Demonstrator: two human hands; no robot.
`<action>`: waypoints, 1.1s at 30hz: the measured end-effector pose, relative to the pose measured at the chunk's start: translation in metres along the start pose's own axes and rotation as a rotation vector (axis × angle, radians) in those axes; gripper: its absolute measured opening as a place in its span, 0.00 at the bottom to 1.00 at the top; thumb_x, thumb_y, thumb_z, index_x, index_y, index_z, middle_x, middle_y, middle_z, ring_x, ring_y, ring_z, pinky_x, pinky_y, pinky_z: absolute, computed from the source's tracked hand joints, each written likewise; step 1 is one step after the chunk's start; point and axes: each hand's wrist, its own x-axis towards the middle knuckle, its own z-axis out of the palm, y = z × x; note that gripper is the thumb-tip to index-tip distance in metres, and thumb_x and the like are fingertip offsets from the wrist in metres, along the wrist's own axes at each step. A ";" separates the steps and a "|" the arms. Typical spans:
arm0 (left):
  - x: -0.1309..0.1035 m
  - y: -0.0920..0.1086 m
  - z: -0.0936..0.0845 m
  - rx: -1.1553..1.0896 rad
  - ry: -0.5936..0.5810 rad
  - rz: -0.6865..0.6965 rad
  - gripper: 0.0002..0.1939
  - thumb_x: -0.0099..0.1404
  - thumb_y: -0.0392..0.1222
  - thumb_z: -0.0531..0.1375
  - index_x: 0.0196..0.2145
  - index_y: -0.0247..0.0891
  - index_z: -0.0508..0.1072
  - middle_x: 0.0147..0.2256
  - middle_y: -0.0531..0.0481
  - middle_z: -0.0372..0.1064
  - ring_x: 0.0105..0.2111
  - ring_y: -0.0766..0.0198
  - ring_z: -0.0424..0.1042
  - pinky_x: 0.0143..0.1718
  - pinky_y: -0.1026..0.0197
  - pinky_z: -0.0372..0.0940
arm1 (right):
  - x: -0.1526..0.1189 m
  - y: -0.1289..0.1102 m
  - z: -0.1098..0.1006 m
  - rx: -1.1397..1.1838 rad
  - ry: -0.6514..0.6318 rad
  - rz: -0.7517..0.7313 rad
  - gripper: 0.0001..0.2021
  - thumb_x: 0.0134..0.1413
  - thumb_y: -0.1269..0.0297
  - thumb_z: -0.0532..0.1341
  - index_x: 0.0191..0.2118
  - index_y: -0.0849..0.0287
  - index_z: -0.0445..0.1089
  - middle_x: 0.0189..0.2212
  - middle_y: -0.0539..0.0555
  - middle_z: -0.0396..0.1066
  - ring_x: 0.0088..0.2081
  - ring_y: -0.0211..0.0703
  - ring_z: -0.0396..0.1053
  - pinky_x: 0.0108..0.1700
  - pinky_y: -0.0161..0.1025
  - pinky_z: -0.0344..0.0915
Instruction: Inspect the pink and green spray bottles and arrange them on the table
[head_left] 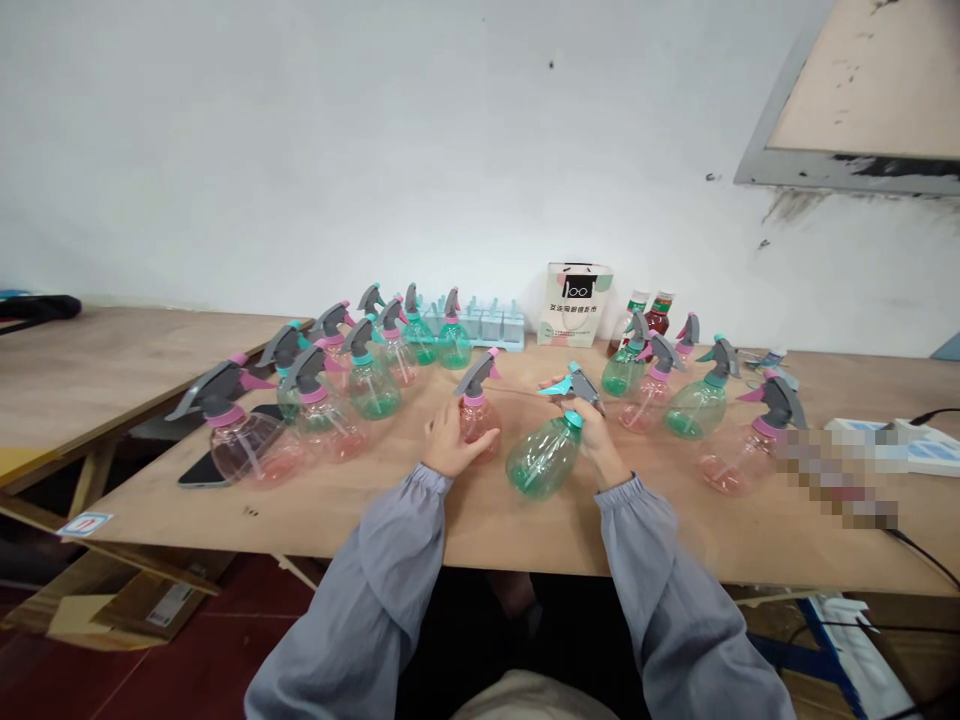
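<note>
My left hand (451, 442) is wrapped round the body of a pink spray bottle (478, 420) with a grey and pink trigger head. The bottle stands upright on the table, my thumb across its front. To the right, my right hand (594, 428) grips a green spray bottle (541, 462) at its neck, below the grey and turquoise head. This bottle tilts, its base toward the lower left; whether it touches the table I cannot tell. Some right-hand fingers are hidden behind the spray head.
Several pink and green spray bottles (375, 388) stand on the left, and others (697, 408) on the right. A dark phone (204, 470) lies at the left. Light blue moulds (502, 326), a printed paper bag (574, 312) and sauce bottles (660, 312) line the wall. A white power strip (930, 446) lies right.
</note>
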 end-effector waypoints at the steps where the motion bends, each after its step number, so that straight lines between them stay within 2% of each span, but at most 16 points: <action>1: 0.000 0.000 0.000 -0.003 -0.003 -0.002 0.40 0.56 0.55 0.66 0.61 0.39 0.59 0.56 0.35 0.68 0.59 0.42 0.66 0.57 0.43 0.60 | 0.000 -0.001 0.000 -0.013 0.005 -0.007 0.11 0.37 0.66 0.65 0.32 0.51 0.71 0.30 0.48 0.79 0.40 0.46 0.77 0.47 0.41 0.72; 4: 0.000 0.000 -0.001 -0.024 -0.018 -0.003 0.40 0.56 0.55 0.66 0.61 0.39 0.59 0.56 0.35 0.68 0.60 0.42 0.65 0.58 0.43 0.59 | -0.001 -0.007 -0.005 -0.066 0.050 -0.052 0.11 0.41 0.62 0.67 0.36 0.51 0.74 0.34 0.50 0.81 0.44 0.48 0.77 0.48 0.44 0.73; 7: 0.001 0.001 -0.002 -0.037 -0.027 -0.003 0.40 0.55 0.55 0.67 0.60 0.39 0.60 0.56 0.36 0.68 0.60 0.42 0.65 0.57 0.43 0.59 | -0.002 -0.016 -0.023 -0.192 0.169 -0.109 0.12 0.43 0.57 0.69 0.36 0.53 0.75 0.34 0.51 0.81 0.42 0.49 0.78 0.49 0.48 0.73; 10: 0.000 0.001 -0.002 -0.029 -0.015 -0.006 0.39 0.55 0.56 0.67 0.60 0.39 0.60 0.55 0.35 0.68 0.60 0.42 0.66 0.57 0.43 0.59 | -0.005 -0.029 -0.053 -0.405 0.351 -0.189 0.12 0.44 0.54 0.69 0.34 0.54 0.76 0.34 0.51 0.79 0.42 0.48 0.78 0.49 0.48 0.73; 14: 0.000 0.001 -0.001 -0.036 -0.016 0.001 0.40 0.56 0.56 0.66 0.61 0.40 0.60 0.55 0.36 0.69 0.60 0.42 0.65 0.57 0.44 0.59 | -0.014 -0.052 -0.093 -0.688 0.684 -0.279 0.16 0.43 0.48 0.70 0.30 0.57 0.76 0.28 0.51 0.77 0.37 0.50 0.76 0.42 0.47 0.74; 16: 0.001 0.001 -0.001 -0.037 -0.019 -0.002 0.40 0.56 0.56 0.66 0.61 0.40 0.60 0.55 0.36 0.69 0.60 0.42 0.65 0.57 0.43 0.58 | -0.020 -0.063 -0.105 -0.784 0.786 -0.315 0.18 0.43 0.46 0.70 0.30 0.58 0.77 0.27 0.52 0.76 0.36 0.50 0.75 0.40 0.47 0.73; 20: 0.001 0.002 -0.003 -0.038 -0.026 -0.011 0.39 0.56 0.55 0.66 0.61 0.39 0.60 0.56 0.35 0.68 0.60 0.42 0.65 0.57 0.42 0.59 | -0.025 -0.076 -0.118 -0.862 0.806 -0.370 0.21 0.44 0.44 0.69 0.36 0.59 0.79 0.32 0.55 0.79 0.40 0.52 0.75 0.44 0.49 0.73; 23: 0.001 0.003 -0.003 -0.042 -0.029 -0.011 0.39 0.56 0.55 0.66 0.61 0.39 0.60 0.57 0.35 0.68 0.60 0.41 0.65 0.57 0.41 0.59 | -0.020 -0.077 -0.123 -0.868 0.783 -0.386 0.24 0.43 0.46 0.70 0.40 0.60 0.79 0.36 0.57 0.80 0.42 0.54 0.76 0.48 0.51 0.72; 27: 0.001 0.002 -0.002 -0.044 -0.017 -0.013 0.40 0.55 0.55 0.67 0.60 0.39 0.60 0.57 0.35 0.68 0.61 0.41 0.65 0.57 0.42 0.59 | -0.012 -0.075 -0.128 -0.845 0.747 -0.415 0.21 0.44 0.48 0.70 0.40 0.59 0.78 0.39 0.59 0.80 0.44 0.53 0.76 0.51 0.50 0.71; 29: 0.001 0.001 -0.002 -0.047 -0.011 -0.009 0.39 0.55 0.55 0.67 0.60 0.40 0.60 0.56 0.36 0.68 0.60 0.42 0.65 0.57 0.42 0.59 | -0.010 -0.074 -0.129 -0.838 0.726 -0.456 0.22 0.44 0.50 0.71 0.42 0.58 0.76 0.43 0.59 0.79 0.47 0.54 0.75 0.54 0.51 0.70; 33: 0.001 0.000 -0.001 -0.054 -0.007 -0.009 0.40 0.55 0.55 0.68 0.60 0.40 0.61 0.55 0.36 0.69 0.60 0.41 0.65 0.57 0.43 0.60 | -0.011 -0.071 -0.127 -0.786 0.731 -0.581 0.31 0.41 0.50 0.72 0.50 0.57 0.66 0.46 0.60 0.75 0.50 0.55 0.74 0.54 0.53 0.70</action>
